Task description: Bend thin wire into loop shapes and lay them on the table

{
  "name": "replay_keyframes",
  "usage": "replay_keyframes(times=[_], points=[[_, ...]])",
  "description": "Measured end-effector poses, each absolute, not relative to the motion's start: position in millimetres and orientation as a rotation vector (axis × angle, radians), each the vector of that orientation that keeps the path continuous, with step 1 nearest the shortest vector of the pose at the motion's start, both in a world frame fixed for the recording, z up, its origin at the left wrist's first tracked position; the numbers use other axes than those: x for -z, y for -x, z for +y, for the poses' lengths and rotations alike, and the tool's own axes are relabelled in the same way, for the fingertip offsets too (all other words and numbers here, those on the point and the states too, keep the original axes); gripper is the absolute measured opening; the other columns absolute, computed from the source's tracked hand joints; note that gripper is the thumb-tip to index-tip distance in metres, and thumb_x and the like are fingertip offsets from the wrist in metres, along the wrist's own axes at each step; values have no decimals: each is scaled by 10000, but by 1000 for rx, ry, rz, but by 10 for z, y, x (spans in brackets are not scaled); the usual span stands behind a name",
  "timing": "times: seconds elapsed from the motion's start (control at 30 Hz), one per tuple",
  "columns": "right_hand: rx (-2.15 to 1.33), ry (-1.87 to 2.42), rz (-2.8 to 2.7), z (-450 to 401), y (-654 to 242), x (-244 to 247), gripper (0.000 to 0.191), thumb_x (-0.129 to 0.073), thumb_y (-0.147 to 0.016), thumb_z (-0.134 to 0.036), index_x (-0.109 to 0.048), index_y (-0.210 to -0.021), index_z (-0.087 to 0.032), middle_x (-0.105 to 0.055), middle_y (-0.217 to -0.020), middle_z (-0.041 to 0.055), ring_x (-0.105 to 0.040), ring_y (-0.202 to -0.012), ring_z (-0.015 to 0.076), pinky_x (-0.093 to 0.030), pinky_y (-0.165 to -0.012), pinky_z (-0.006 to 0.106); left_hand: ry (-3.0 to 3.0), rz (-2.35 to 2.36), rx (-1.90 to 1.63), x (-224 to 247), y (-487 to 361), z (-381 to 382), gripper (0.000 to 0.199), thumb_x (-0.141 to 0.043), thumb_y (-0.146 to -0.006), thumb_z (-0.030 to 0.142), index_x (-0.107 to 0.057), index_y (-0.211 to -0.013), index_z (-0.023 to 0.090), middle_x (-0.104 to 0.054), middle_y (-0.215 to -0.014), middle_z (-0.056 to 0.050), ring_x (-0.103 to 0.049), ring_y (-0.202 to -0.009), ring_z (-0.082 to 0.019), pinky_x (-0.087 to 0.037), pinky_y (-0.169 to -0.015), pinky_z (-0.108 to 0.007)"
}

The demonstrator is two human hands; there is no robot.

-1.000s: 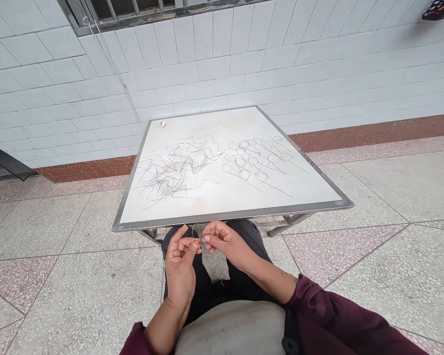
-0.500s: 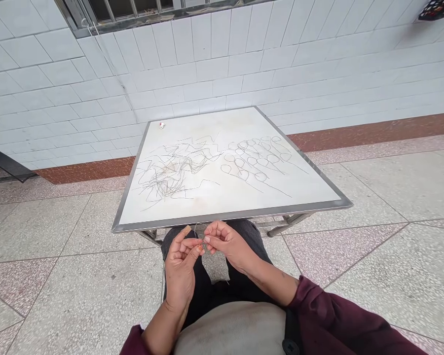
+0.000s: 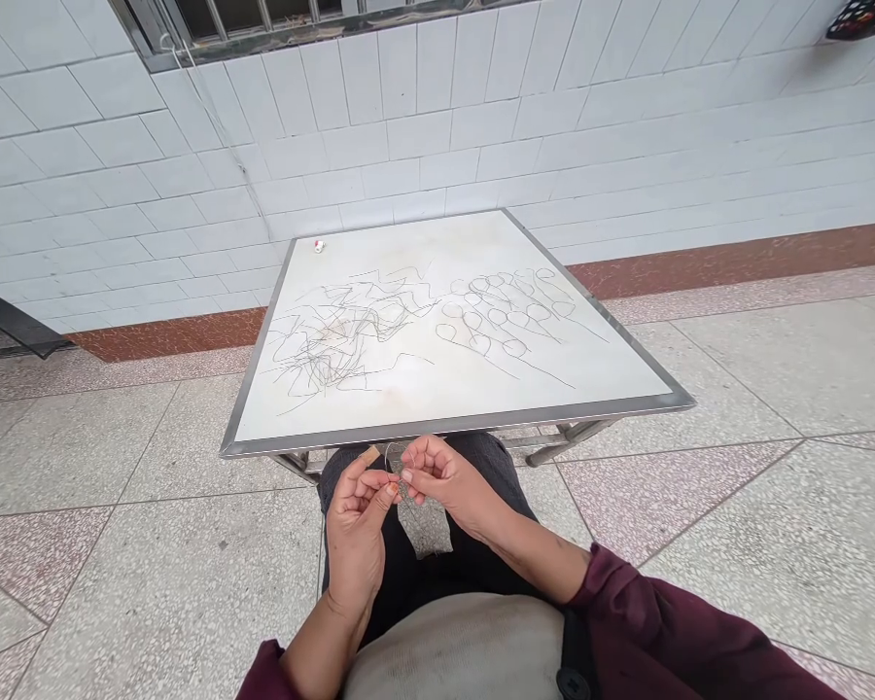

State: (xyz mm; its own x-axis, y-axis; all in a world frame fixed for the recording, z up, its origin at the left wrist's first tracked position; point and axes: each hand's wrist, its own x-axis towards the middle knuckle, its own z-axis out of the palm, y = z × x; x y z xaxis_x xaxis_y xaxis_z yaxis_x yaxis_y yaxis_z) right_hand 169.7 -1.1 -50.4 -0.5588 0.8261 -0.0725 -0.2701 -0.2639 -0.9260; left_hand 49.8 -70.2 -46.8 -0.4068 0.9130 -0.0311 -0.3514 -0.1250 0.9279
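Over my lap, in front of the table edge, both hands meet at the fingertips around a thin wire (image 3: pixel 387 453). My left hand (image 3: pixel 360 525) pinches it between thumb and fingers; tan tape wraps one of its fingertips. From the other side my right hand (image 3: pixel 444 484) pinches the same wire with thumb and forefinger. A curved piece of the wire rises between the hands; the rest is hidden by my fingers. On the table, bent loose wires (image 3: pixel 335 355) lie in a tangle to the left, and several wires with round looped ends (image 3: pixel 514 347) lie to the right.
The white table (image 3: pixel 423 413) has a grey metal rim and stands near a white tiled wall (image 3: pixel 423 146). A small white and red object (image 3: pixel 319 247) sits at its far left corner. A barred window (image 3: pixel 277 19) is above. My knees are under the near edge.
Both hands stay almost in place, pinching the wire. Only slight finger movement shows, and a wire end seen low between my legs before is no longer visible. The wires on the table have not moved.
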Motion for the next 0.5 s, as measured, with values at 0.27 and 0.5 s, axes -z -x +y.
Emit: replay_keyframes(times=[0.27, 0.5], points=[[-1380, 824, -1569, 57, -1765, 492, 134, -586, -842, -323, -616, -932, -228, -541, -861, 25, -530, -704, 125, -478, -541, 235, -828, 1238, -1607, 474, -480, -729, 428, -709, -761, 225, -575, -1167, 230, -612, -771, 17, -556, -723, -109, -451, -755, -244], [-1106, 830, -1813, 38, -1841, 337, 205, -495, -911, -280, -672, -1013, -265, -582, -885, 43, -561, -765, 150, -487, -653, 285, -906, 1251, -1596, 427, -520, -753, 429, -705, -763, 218, -561, -1166, 247, -617, -777, 22, -564, -756, -115, -442, -772, -241]])
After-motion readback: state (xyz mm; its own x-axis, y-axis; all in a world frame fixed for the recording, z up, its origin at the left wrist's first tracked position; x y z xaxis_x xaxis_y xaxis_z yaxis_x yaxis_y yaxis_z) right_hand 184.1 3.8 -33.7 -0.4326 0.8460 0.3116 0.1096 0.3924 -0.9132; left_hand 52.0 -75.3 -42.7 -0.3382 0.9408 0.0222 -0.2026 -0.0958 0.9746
